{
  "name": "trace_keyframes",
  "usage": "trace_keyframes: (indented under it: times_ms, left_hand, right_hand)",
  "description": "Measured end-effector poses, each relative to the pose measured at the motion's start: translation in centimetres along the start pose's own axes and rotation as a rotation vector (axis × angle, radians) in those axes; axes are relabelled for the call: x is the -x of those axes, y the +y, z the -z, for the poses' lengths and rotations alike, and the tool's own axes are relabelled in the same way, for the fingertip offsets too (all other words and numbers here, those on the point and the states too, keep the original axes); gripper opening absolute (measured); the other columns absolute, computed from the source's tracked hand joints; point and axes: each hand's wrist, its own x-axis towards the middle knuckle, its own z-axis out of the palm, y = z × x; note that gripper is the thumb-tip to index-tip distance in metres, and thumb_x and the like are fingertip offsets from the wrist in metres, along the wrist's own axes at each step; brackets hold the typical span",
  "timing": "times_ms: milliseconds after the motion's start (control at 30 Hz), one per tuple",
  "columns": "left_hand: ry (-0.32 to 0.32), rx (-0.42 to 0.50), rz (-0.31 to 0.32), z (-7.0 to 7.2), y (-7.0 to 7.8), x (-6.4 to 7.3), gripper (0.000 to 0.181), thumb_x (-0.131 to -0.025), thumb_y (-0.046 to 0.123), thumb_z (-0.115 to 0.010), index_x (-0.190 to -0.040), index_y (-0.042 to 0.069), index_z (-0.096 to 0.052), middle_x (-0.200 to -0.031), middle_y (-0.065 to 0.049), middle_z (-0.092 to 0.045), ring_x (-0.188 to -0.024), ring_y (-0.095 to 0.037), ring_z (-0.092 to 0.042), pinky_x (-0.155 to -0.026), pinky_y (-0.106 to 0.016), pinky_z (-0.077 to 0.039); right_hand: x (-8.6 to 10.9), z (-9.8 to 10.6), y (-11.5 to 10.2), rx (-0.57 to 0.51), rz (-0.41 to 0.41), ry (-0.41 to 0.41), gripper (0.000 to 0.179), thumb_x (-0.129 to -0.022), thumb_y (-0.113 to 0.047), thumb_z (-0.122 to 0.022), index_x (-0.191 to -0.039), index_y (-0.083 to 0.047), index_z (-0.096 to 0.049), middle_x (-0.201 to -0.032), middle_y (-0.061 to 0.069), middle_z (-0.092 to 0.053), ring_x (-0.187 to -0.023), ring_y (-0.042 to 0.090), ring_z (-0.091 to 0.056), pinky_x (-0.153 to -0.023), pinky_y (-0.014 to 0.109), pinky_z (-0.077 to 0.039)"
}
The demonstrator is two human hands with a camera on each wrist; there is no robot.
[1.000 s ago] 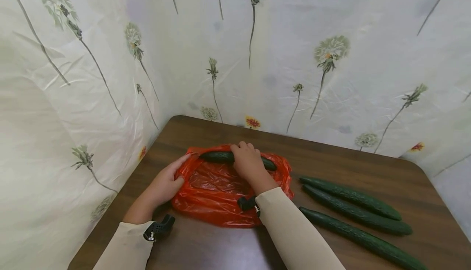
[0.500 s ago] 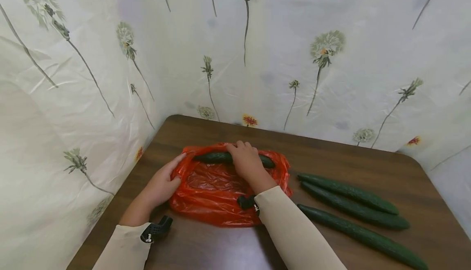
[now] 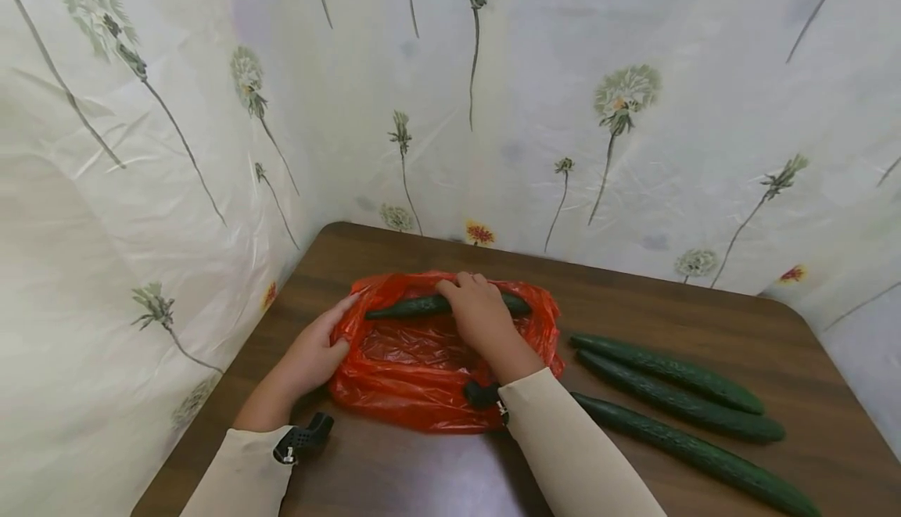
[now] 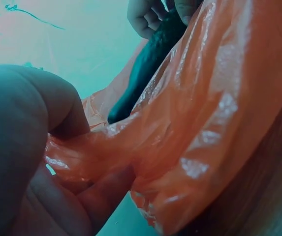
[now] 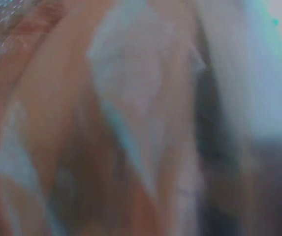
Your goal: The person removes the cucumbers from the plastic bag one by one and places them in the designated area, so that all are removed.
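A crinkled red plastic bag (image 3: 415,407) lies with its mouth spread towards me. My left hand (image 3: 313,353) pinches the left rim of the bag between thumb and fingers, which the left wrist view shows close up. Inside the mouth, along its far side, is a dark green cucumber (image 3: 408,309). My right hand (image 3: 486,317) grips it around the middle from above, covering that part. The cucumber's narrow end (image 4: 126,105) points towards my left hand without touching it. The right wrist view is blurred by bag film close to the camera.
To the right of the bag, three cucumbers lie on the brown wooden table (image 3: 563,486): the far one (image 3: 669,370), the middle one (image 3: 676,403) and the near one (image 3: 697,454), partly behind my right sleeve (image 3: 570,446). A flower-patterned sheet (image 3: 535,95) hangs behind the table.
The gripped cucumber has turned slightly, its left end coming nearer to me. My right hand has shifted a little to the right and nearer with it. My left hand stays on the rim.
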Motion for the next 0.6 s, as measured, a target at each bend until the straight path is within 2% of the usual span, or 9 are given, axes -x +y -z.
trace_keyframes:
  times_ms: [267,600]
  left_hand:
    - [0.000,0.005,0.010,0.0,0.4,0.1,0.077,-0.096,-0.003,-0.052,-0.166,0.023,-0.031,-0.166,-0.015,-0.038,-0.147,-0.036,-0.043,-0.119,-0.057,-0.037]
    - [-0.008,-0.007,0.018,-0.1,0.5,0.2,0.076,-0.098,0.000,-0.051,-0.166,0.024,-0.031,-0.167,-0.014,-0.036,-0.149,-0.037,-0.041,-0.119,-0.058,-0.037]
  right_hand:
    - [1.3,0.7,-0.1,-0.022,0.051,0.038,0.052,-0.094,-0.001,-0.074,-0.139,-0.024,-0.061,-0.126,0.005,-0.060,-0.117,0.027,-0.055,-0.104,0.048,-0.050]
    - [2.8,1.1,-0.5,-0.002,0.074,0.063,0.055,-0.093,-0.005,-0.077,-0.143,-0.023,-0.061,-0.127,0.005,-0.062,-0.116,0.026,-0.057,-0.106,0.043,-0.051]
